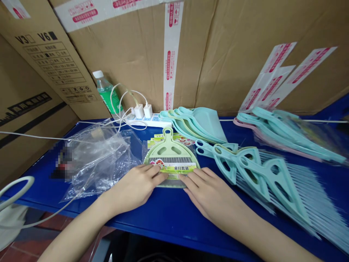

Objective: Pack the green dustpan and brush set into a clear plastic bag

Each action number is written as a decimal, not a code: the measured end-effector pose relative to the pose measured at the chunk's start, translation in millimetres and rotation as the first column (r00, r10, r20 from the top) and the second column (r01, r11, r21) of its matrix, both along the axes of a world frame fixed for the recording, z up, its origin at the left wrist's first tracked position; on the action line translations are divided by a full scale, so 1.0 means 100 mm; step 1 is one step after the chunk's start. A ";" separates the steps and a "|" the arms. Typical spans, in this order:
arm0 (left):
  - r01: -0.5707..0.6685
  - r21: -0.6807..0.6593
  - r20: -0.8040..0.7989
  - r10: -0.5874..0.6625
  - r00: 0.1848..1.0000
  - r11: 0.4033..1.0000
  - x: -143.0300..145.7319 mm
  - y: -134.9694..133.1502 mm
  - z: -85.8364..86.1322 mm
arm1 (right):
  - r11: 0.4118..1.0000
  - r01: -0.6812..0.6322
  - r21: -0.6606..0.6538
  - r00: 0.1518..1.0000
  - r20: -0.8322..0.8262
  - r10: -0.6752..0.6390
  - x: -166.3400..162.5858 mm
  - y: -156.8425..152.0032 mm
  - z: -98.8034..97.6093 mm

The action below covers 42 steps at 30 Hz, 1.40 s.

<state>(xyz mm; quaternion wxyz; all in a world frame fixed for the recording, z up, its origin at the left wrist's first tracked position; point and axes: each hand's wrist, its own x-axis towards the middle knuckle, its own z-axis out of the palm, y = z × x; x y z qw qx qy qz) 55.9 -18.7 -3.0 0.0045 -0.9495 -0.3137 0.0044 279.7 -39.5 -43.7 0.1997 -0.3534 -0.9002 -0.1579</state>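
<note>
A pale green mini dustpan (171, 150) with a small brush inside lies on the blue table (169, 211), on top of a few printed cards. A yellow-green paper label (177, 169) runs across its front edge. My left hand (135, 188) rests flat on the table with its fingertips on the label's left end. Opposite it, my right hand (211, 195) has its fingers stretched onto the label's right end. Both hands press down rather than grip.
Stacked mint dustpans (196, 125) lie behind, a row of mint brushes (261, 174) to the right, more dustpans (289, 133) far right. Crumpled clear plastic bags (99, 156) sit left, near a power strip (145, 119) with chargers and a green bottle (107, 92). Cardboard boxes (234, 51) wall the back.
</note>
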 end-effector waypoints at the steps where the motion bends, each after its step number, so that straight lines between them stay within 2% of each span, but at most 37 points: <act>1: 0.000 0.002 0.001 0.000 1.000 1.000 0.00 0.00 0.00 | 1.000 0.000 -0.001 1.000 -0.006 0.000 0.00 0.00 0.00; 10: -0.011 -0.013 -0.016 0.011 1.000 1.000 0.00 -0.01 0.01 | 0.999 0.017 -0.037 1.000 -0.025 -0.018 0.02 0.01 0.03; 19: 0.008 0.061 0.032 -0.010 0.999 0.998 -0.03 0.01 0.00 | 0.999 0.031 -0.044 0.999 -0.028 -0.032 0.09 0.04 0.08; 32: 0.003 0.092 0.089 -0.011 0.996 0.996 -0.05 0.03 -0.01 | 0.996 0.076 -0.053 0.996 -0.032 -0.077 0.16 0.06 0.13; 42: -0.063 0.196 0.000 0.064 0.998 0.979 -0.06 0.05 0.05 | 0.995 0.089 -0.044 0.996 -0.026 -0.090 0.18 0.06 0.14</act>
